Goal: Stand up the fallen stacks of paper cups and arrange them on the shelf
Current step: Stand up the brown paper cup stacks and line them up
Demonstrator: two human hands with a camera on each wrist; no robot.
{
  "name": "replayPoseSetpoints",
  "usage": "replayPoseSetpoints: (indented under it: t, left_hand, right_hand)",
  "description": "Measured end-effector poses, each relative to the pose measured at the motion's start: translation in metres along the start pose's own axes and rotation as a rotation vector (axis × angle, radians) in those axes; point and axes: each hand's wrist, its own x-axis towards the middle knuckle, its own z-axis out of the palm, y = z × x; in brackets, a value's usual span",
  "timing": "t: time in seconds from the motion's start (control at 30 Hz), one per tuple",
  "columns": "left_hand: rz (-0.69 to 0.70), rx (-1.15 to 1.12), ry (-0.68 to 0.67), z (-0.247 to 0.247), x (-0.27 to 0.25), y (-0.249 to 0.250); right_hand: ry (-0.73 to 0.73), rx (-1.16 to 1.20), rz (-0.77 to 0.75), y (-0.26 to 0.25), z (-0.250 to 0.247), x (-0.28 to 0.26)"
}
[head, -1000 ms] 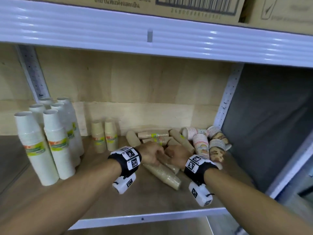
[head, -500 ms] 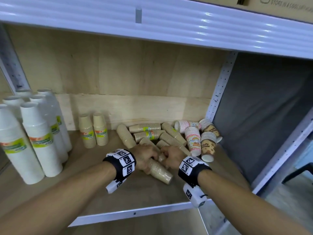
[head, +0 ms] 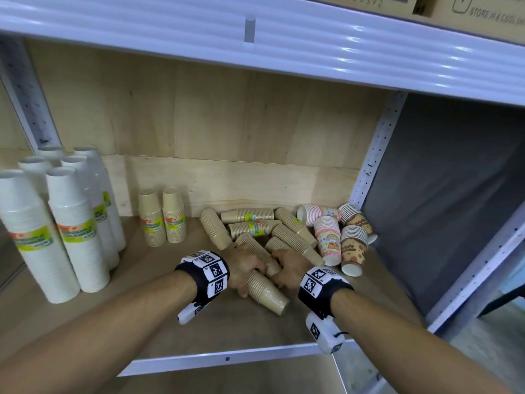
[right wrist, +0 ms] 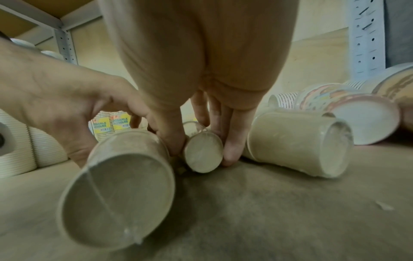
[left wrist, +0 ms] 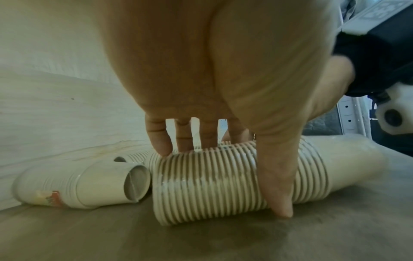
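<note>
At the front edge of the fallen pile of brown cups (head: 255, 226), the left hand (head: 241, 263) clamps the nearest stack (head: 265, 288) lying base-forward, while the right hand (head: 289, 265) pinches a narrower stack (right wrist: 203, 153) just beside it.

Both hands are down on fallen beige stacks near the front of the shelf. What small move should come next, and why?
Probably tip up the front beige stack: the left hand already grips its ribbed side, thumb in front, fingers behind, and it lies flat. The right hand pinches a smaller stack.
</note>
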Motion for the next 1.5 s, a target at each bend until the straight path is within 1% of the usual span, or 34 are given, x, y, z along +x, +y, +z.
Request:
replayPoseSetpoints:
  t: [0.1, 0.27, 0.33, 0.47, 0.67, 0.73, 0.83, 0.87, 1.0, 1.13, 1.33, 1.5]
  left_hand:
    - [-0.003, -0.043, 0.006, -0.003, -0.002, -0.001]
    - [0.006, -0.187, -0.011, -0.017, -0.013, -0.016]
    - [-0.019, -0.251, -0.003, -0.021, -0.017, -0.023]
    - [-0.081, -0.374, 0.024, -0.030, -0.028, -0.036]
    - [-0.212, -0.441, 0.130, -0.045, -0.047, -0.039]
    - [-0.231, -0.455, 0.159, -0.048, -0.049, -0.037]
    - [-0.257, -0.521, 0.169, -0.051, -0.047, -0.038]
    - [-0.266, -0.539, 0.170, -0.051, -0.047, -0.037]
    - [-0.258, -0.590, 0.193, -0.052, -0.044, -0.034]
    - [-0.255, -0.658, 0.241, -0.044, -0.038, -0.034]
    - [-0.225, -0.803, 0.221, -0.033, -0.025, -0.050]
    - [-0.173, -0.918, 0.266, -0.039, -0.021, -0.061]
  right_hand:
    - [-0.026, 0.020, 0.018, 0.000, -0.003, -0.003]
    - [-0.058, -0.041, 0.033, 0.000, -0.016, -0.005]
    - [-0.082, -0.034, 0.041, 0.000, -0.024, -0.005]
    - [-0.106, -0.055, -0.005, -0.005, -0.043, -0.005]
    - [-0.016, -0.129, 0.024, -0.031, -0.068, 0.005]
    - [0.009, -0.163, 0.020, -0.044, -0.073, 0.010]
    - [0.094, -0.160, 0.014, -0.061, -0.078, 0.016]
    - [0.096, -0.168, -0.002, -0.066, -0.078, 0.019]
    - [0.070, -0.151, -0.030, -0.083, -0.075, 0.025]
    - [0.117, -0.170, -0.036, -0.092, -0.071, 0.030]
    - [0.118, -0.208, -0.038, -0.087, -0.070, 0.034]
    - [0.128, -0.223, -0.015, -0.085, -0.080, 0.037]
